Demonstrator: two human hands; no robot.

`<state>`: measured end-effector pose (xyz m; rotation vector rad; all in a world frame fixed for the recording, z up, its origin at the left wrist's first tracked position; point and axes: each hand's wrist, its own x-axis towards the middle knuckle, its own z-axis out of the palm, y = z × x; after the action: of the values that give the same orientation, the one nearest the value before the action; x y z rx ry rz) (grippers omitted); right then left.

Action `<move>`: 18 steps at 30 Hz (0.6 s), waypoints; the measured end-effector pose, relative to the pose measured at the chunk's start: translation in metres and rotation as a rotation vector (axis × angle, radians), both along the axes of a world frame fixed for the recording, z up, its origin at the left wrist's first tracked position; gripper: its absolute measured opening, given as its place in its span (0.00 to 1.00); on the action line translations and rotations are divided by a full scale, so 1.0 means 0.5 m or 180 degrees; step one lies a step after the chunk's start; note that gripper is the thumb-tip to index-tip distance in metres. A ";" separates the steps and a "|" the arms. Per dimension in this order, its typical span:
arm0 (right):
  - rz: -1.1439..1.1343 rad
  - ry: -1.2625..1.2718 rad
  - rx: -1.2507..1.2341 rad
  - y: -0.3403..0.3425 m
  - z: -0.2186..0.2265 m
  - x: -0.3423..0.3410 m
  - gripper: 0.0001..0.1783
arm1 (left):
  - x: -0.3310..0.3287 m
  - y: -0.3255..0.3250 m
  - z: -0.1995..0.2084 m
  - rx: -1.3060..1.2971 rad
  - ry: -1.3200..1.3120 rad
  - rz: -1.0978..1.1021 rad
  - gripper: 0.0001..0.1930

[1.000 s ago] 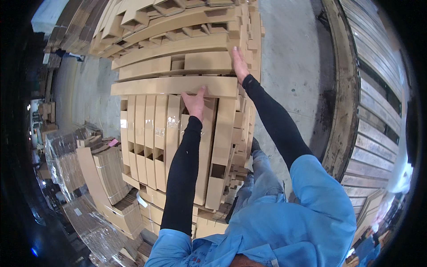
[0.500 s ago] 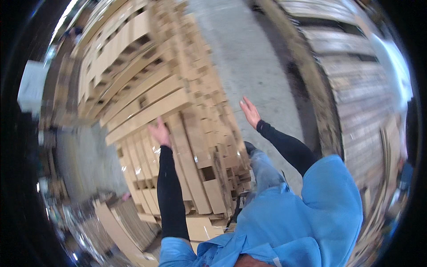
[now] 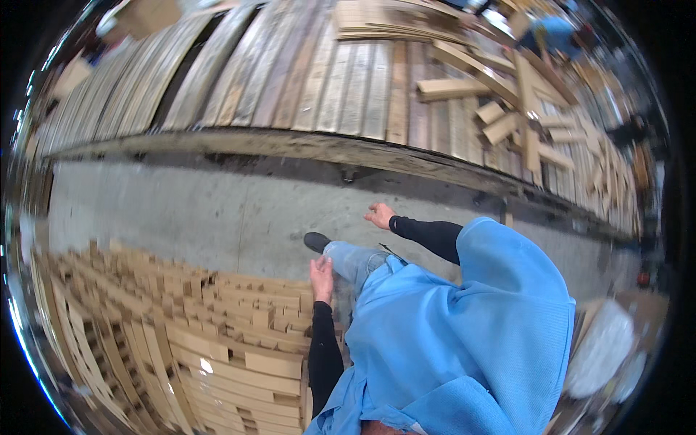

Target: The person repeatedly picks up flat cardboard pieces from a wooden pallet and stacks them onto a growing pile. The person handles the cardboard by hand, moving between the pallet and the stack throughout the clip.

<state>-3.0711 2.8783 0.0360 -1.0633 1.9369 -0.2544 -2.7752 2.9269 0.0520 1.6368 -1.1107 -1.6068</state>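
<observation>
My left hand [image 3: 321, 279] is in the air beside my leg, near the edge of a stack of long narrow cardboard boxes [image 3: 268, 362]. It is empty, with its fingers extended. My right hand [image 3: 379, 215] hangs over the concrete floor, between my leg and a long slatted wooden platform [image 3: 290, 94]. Its fingers are loosely bent and hold nothing. Neither hand touches the boxes or the platform.
Narrow cardboard pieces [image 3: 500, 130] lie jumbled on the platform's right part, near flat cardboard sheets [image 3: 399, 22]. Another person in blue [image 3: 554, 36] is at the far right. A clear plastic-wrapped bundle [image 3: 602, 348] lies at lower right. Concrete floor [image 3: 181, 210] runs between stack and platform.
I have turned right, away from the stack, so the platform now spans the top of the view. My left hand has left the boxes; both hands have come down nearer my body.
</observation>
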 end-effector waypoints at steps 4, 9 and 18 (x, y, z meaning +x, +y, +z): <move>-0.0452 0.0274 -0.0193 0.176 -0.005 -0.158 0.36 | -0.114 0.048 0.006 0.0332 -0.0356 -0.1252 0.38; -0.1221 0.0757 0.0250 0.337 -0.012 -0.385 0.38 | -0.187 0.074 -0.058 0.0047 -0.0851 -0.1630 0.32; -0.2911 0.1922 -0.0316 0.397 0.116 -0.928 0.52 | -0.494 -0.058 -0.045 -0.0551 -0.1400 -0.2226 0.28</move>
<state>-3.5353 3.0770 0.0941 -0.2274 2.8986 -0.5763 -3.0224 2.8982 0.0298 1.6178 -2.1708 -1.4945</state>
